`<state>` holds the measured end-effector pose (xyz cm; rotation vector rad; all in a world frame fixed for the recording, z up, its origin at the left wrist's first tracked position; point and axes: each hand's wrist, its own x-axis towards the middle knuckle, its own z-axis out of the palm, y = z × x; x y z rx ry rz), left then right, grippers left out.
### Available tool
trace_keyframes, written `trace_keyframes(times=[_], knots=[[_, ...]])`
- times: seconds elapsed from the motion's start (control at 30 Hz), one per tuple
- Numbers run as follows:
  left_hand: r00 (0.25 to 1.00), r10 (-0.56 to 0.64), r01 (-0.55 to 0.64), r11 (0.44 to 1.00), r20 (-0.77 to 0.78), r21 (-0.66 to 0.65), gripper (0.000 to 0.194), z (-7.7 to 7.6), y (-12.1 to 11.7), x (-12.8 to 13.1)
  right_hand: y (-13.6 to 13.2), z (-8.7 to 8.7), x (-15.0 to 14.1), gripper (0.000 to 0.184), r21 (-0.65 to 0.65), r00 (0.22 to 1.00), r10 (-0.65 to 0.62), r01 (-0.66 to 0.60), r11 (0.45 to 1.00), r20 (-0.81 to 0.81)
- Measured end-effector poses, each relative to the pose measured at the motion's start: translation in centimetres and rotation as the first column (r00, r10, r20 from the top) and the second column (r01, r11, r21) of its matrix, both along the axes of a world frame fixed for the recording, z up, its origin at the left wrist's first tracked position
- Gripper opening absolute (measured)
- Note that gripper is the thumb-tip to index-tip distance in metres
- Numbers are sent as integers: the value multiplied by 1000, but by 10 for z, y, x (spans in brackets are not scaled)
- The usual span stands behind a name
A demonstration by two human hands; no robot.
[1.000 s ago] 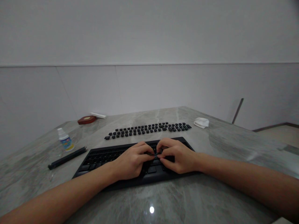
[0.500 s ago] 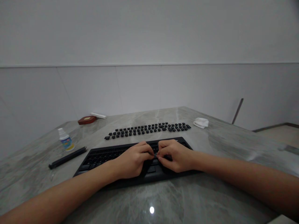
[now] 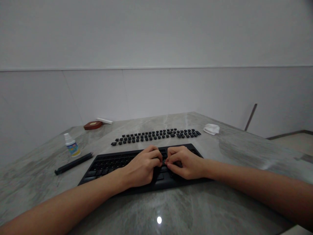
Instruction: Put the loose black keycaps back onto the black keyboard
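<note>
Black keyboard (image 3: 166, 185) on the bench (image 3: 195, 209), under left hand (image 3: 144, 166) and right hand (image 3: 186, 164) — each grip curled, fingertips drawn in near keyboard centre; cannot tell what, if anything, is pinched. Judged light, stiff; hold by side edges. Farther off, loose keycaps (image 3: 141, 139) in rows — small, probably slick.

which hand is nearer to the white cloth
Right. The right hand is at the keyboard, left of the white cloth and closer to the camera; the left hand, also at the keyboard, is farther left.
</note>
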<state>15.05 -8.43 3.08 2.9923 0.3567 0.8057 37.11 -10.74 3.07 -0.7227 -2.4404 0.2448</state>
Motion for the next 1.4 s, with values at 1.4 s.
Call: trace_keyframes(times=[1.4], knots=[[933,208,-191,978,-295,87,54,-7,-41,4,24,26,59,36,-307,567,-614,820,483,549]])
